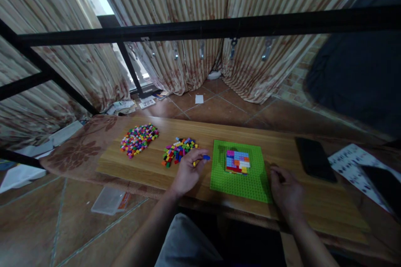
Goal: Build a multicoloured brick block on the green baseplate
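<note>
My left hand (188, 172) is closed, its fingertips pinching a small blue brick (206, 157) just left of the green baseplate (260, 187). A yellow brick (194, 163) shows by its fingers; I cannot tell whether it is held or lies on the table. On the baseplate stands a low, roughly square stack of multicoloured bricks (238, 162), its top mostly light blue with purple, orange, white and yellow. My right hand (285, 190) is curled closed at the baseplate's right edge; anything inside its fingers is hidden.
Loose bricks (178, 150) lie in a pile behind my left hand, and smaller pieces (139, 138) form another pile farther left. A dark tablet-like slab (315, 158) and a printed sheet (347, 160) are at right. A black metal rail (200, 31) crosses beyond the wooden table (138, 171).
</note>
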Motion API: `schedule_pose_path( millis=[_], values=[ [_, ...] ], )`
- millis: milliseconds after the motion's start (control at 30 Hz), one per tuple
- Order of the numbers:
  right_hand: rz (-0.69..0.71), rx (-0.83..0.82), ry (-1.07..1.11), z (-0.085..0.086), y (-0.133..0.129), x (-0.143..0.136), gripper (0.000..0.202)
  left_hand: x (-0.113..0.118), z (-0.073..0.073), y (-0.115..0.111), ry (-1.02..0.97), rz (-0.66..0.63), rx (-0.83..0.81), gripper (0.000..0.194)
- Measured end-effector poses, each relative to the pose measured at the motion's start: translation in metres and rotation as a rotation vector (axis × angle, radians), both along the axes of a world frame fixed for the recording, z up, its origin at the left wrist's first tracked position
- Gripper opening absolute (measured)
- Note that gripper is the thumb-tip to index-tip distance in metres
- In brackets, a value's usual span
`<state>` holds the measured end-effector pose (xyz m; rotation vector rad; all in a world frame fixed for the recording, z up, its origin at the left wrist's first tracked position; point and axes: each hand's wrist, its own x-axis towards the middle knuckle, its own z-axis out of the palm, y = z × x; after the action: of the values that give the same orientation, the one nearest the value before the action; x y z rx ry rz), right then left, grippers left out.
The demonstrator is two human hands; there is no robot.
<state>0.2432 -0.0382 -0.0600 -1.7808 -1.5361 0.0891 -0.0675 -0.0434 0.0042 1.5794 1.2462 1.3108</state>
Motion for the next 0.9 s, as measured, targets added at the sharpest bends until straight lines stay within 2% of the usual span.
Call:
schedule_pose_path(
  millis=[200, 433, 600, 733, 900],
  values=[
    [0.011, 0.002, 0.043, -0.001, 0.001, 0.0, 0.041, 0.009, 0.007, -0.001, 0.005, -0.013, 0.036, 0.015],
    [0.019, 0.014, 0.046, -0.002, 0.001, 0.0, 0.038, 0.019, 0.007, -0.002, -0.354, -0.053, -0.143, 0.013],
    [0.03, 0.037, 0.039, -0.003, 0.002, 0.0, 0.036, 0.023, 0.011, -0.004, -0.476, -0.084, -0.211, 0.015],
    [0.035, 0.041, 0.036, -0.003, 0.002, 0.0, 0.034, 0.025, 0.011, -0.003, -0.457, -0.094, -0.219, 0.014],
    [0.02, 0.032, 0.027, -0.001, 0.002, -0.001, 0.034, 0.032, -0.004, 0.004, -0.331, 0.022, -0.189, 0.021]
  ],
)
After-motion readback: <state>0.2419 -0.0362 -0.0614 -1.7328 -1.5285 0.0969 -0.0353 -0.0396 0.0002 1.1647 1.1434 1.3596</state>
